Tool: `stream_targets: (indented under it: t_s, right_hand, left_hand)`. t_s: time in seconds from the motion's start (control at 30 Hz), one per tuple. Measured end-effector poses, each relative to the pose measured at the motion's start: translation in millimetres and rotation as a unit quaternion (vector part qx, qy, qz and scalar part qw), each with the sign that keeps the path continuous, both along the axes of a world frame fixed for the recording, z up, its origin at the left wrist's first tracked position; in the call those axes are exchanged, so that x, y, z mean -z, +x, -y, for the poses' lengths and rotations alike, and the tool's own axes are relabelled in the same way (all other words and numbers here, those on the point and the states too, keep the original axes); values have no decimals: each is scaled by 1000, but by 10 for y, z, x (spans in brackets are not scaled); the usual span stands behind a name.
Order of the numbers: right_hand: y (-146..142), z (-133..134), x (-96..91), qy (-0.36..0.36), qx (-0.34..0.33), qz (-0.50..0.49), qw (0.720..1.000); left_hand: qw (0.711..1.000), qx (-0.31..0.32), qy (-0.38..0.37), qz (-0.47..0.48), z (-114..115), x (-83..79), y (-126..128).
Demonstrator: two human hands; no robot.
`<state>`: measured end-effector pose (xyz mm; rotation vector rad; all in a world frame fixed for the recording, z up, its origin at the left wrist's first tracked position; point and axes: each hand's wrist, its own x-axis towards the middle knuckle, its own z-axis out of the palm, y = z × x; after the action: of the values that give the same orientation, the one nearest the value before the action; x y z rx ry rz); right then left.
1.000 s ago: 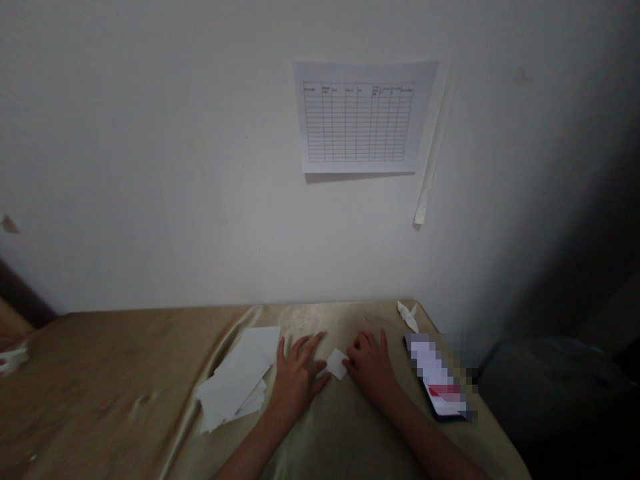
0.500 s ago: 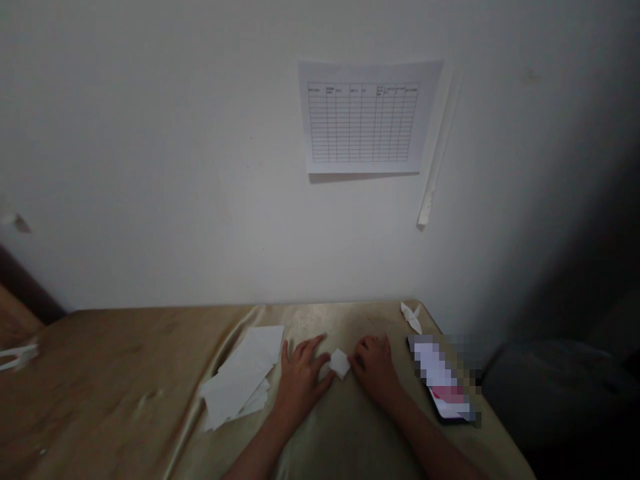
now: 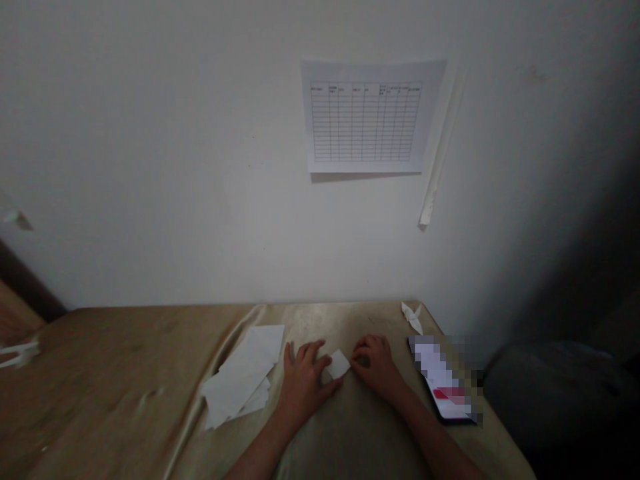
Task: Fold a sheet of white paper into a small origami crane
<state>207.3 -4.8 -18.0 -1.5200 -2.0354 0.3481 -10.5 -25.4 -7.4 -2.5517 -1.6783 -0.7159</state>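
Observation:
A small folded piece of white paper (image 3: 340,363) lies on the cloth between my hands, its corners pointing up and to the right. My left hand (image 3: 304,373) steadies its left side, the index fingertip on the left edge and the thumb along the lower edge; the other fingers are spread on the cloth. At the right corner, my right hand (image 3: 375,363) pinches the paper between thumb and index finger, with its remaining fingers curled. To the left of my left hand lies a loose stack of white paper sheets (image 3: 245,373).
A phone (image 3: 445,393) with a lit, partly blurred screen lies right of my right hand. Behind it sits a folded white paper figure (image 3: 413,318) near the table corner. Gold-brown cloth (image 3: 125,373) covers the table, which meets a wall bearing a printed chart (image 3: 367,127).
My left thumb has slid right along the paper's lower edge, and its index finger now covers the left part. The right hand stays at the right corner, barely shifted.

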Motion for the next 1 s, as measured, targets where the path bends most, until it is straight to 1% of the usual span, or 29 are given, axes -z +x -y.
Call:
stream_targets:
  t_s: [0.13,0.3,0.5,0.7,1.0]
  right_hand:
    - [-1,8,-27,-13,-13,-19,1000]
    - [9,-12,-30,-29,-20,-19,999]
    - [-1,-25,-24,-14,-32,-20,999]
    - [-3,-40,20,5,-67,-3,998]
    - [-12,-48,59,-1,-76,-9,997]
  left_hand:
    - [1000,3,-4,8,8,2,2]
    - [1000,0,-11,9,15,0,-10]
    - [1000,0,-24,13,8,5,-12]
    - [999,0,-43,21,9,20,-38]
    - [995,-16,-91,28,-38,65,-67]
